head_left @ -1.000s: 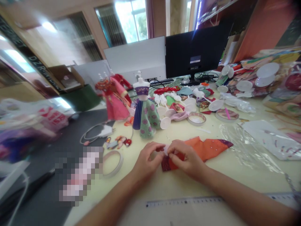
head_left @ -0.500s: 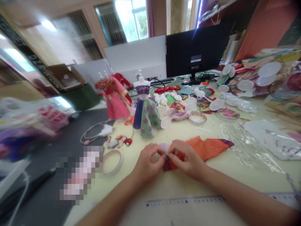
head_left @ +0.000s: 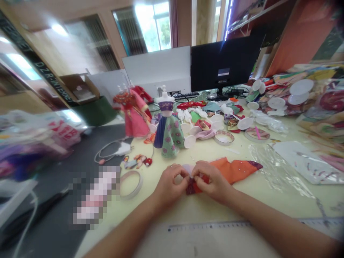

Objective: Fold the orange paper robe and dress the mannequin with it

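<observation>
My left hand (head_left: pixel 170 182) and my right hand (head_left: pixel 212 181) meet over the table, thumbs and forefingers pinched together. Both grip the near-left end of a small orange cloth piece (head_left: pixel 232 171) with dark maroon ends and tiny pale dots. The rest of this cloth lies flat beyond my right hand. Between my fingertips shows a bit of pale lilac material (head_left: pixel 187 167); whether it is joined to the orange cloth I cannot tell. The exact pinch point is partly hidden by my fingers.
A doll form in a green and blue dress (head_left: pixel 170 134) stands ahead, left of several doll stands and scraps. Tape rolls (head_left: pixel 131 184) lie on the table. A clear ruler (head_left: pixel 209 226) lies nearest me, plastic wrap (head_left: pixel 278 172) to the right, a monitor (head_left: pixel 228 64) behind.
The view has shifted slightly. Both hands stay pinched on the orange cloth at nearly the same spot, and my right fingers look a little more curled.
</observation>
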Available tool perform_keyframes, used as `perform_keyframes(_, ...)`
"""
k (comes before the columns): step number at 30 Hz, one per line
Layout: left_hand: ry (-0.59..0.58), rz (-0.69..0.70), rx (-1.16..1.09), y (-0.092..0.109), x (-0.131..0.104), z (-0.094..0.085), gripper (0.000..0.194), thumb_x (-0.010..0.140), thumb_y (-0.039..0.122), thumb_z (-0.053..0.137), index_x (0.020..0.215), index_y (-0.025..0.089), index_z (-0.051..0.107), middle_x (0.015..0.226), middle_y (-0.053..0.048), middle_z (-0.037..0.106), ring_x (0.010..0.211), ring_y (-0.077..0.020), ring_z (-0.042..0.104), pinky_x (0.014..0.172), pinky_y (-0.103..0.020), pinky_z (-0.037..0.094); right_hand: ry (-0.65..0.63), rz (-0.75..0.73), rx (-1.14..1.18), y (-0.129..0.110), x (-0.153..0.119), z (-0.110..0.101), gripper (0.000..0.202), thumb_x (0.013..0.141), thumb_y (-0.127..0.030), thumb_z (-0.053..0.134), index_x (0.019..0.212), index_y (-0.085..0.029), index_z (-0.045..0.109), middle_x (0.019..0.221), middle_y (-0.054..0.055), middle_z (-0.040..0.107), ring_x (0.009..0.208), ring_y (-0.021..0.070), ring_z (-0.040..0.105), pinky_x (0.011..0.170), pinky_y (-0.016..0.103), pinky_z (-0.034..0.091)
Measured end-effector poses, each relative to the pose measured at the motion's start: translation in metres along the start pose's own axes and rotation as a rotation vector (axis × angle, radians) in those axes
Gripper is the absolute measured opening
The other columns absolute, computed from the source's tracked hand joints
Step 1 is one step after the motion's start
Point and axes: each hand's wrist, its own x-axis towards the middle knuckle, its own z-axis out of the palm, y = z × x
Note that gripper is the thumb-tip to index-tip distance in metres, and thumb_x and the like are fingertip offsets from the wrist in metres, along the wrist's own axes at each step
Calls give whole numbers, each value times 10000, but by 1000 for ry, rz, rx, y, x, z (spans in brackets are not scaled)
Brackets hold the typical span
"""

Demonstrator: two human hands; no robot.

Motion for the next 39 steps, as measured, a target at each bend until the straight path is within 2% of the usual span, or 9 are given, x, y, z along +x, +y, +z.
perform_keyframes(9,-6,-15,-12,2,-1,-2,99,712,121,516,634,164,560,666,-9,618,676,-142,545,678,-268,416,-43,29,24,-6,-1,-3,105,741,-136,422,682,-175,499,672,23,511,670,160,472,627,293,382)
perform_keyframes(14,-37,-7,-35,-1,-1,0,103,701,115,523,610,159,548,659,-9,615,676,-136,542,693,-259,408,-5,5,-12,-1,-1,0,106,727,-125,462,635,-179,457,625,6,480,625,145,448,604,280,361)
perform_keyframes(21,-38,-26,-84,-4,-1,-2,95,701,110,519,629,153,563,665,-12,605,681,-132,540,681,-241,404,18,-33,-4,1,0,2,112,707,-96,431,655,-182,482,617,12,483,642,157,455,595,278,365)
perform_keyframes(34,-63,-60,-130,-5,-1,0,151,687,93,466,642,153,597,653,-6,603,665,-125,545,673,-225,405,40,-41,-41,4,0,4,120,690,-92,422,644,-180,488,617,13,504,629,153,468,589,271,382)
perform_keyframes(39,-49,-76,-121,-5,-1,0,150,723,133,464,691,158,609,681,-9,614,682,-128,552,678,-225,409,62,-2,-49,4,1,4,109,701,-109,427,658,-182,495,624,9,503,624,149,472,595,274,387)
